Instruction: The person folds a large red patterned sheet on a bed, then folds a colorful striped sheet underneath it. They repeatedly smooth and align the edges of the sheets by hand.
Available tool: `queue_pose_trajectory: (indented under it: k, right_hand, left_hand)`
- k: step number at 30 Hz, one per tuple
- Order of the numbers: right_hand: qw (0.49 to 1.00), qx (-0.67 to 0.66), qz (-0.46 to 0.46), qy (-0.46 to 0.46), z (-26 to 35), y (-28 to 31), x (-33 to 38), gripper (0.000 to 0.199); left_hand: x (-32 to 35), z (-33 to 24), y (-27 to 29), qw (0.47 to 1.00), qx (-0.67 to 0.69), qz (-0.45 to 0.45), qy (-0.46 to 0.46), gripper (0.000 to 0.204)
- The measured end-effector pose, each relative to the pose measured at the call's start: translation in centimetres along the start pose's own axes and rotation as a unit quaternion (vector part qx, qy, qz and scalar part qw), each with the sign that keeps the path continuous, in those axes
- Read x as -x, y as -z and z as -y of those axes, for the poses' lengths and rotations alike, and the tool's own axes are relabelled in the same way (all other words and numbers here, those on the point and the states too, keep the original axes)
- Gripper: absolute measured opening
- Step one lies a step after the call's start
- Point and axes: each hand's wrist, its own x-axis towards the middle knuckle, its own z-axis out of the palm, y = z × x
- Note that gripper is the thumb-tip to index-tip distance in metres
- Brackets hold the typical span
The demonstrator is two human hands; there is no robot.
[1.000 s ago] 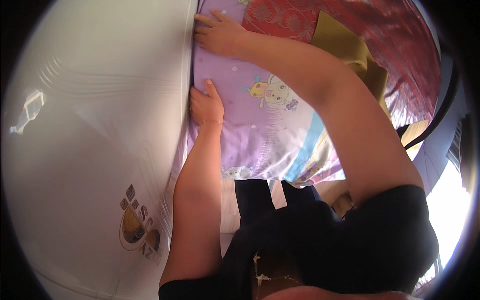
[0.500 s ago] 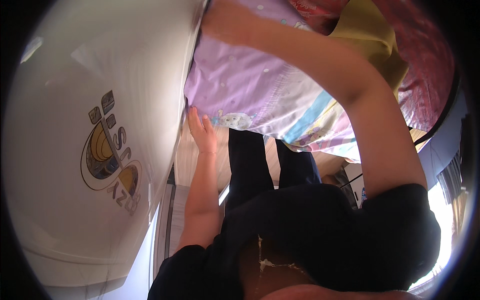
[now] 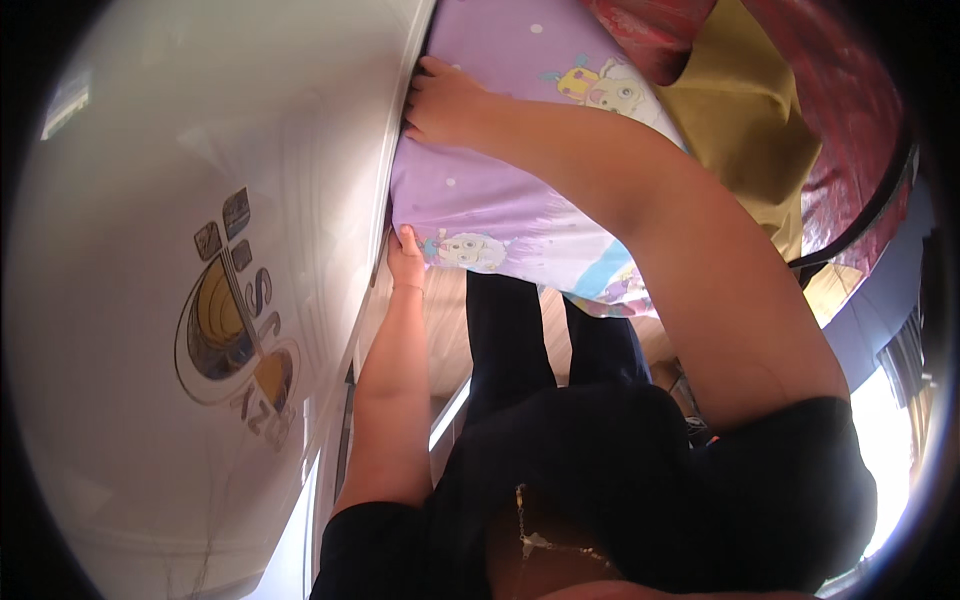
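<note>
Where the lilac cartoon-print sheet [image 3: 520, 215] meets the white glossy panel [image 3: 200, 300], head view, both hands at the seam. Right hand [image 3: 445, 100] at about 12 o'clock, palm down on the sheet, fingers close together and pressed against the panel edge; fingertips partly hidden in the gap, so whether gripping cloth or just pushing, cannot tell. Left hand [image 3: 405, 260] near centre, slightly toward 10 o'clock, at the sheet's lower corner, fingers curled up under the edge, seemingly pinching or cupping the cloth; thumb not visible. Sheet stretched fairly smooth between the two hands, running from 12 o'clock down toward 3 o'clock, hem hanging loose over dark trousers [image 3: 540, 330]. Round yellow-and-brown emblem [image 3: 235, 320] on the panel at 9 o'clock. Olive-yellow cloth [image 3: 740, 130] and red patterned cover [image 3: 840, 90] at 1 to 2 o'clock, bunched beyond the sheet. Judged: edge along the panel largely seated at the upper hand, lower corner not yet settled; hem on the near side untucked, other coverings yet to be laid flat.
</note>
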Motion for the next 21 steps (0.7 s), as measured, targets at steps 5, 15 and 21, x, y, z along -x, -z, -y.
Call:
queue_pose_trajectory:
  k: [5,15,21]
  right_hand:
    - [1.0,0.01,-0.005,0.014,-0.7,1.3,1.0,0.032]
    - [0.968,-0.153,-0.186,-0.07,2.0,-0.4,6.0,0.044]
    - [0.883,-0.294,-0.292,-0.219,2.4,2.2,15.7,0.035]
  left_hand:
    - [0.8,-2.8,1.4,0.995,-0.057,0.039,0.067,0.055]
    - [0.4,-2.9,2.3,0.98,-0.181,0.07,0.032,0.076]
    - [9.2,-10.5,-1.1,0.924,-0.308,-0.079,-0.212,0.057]
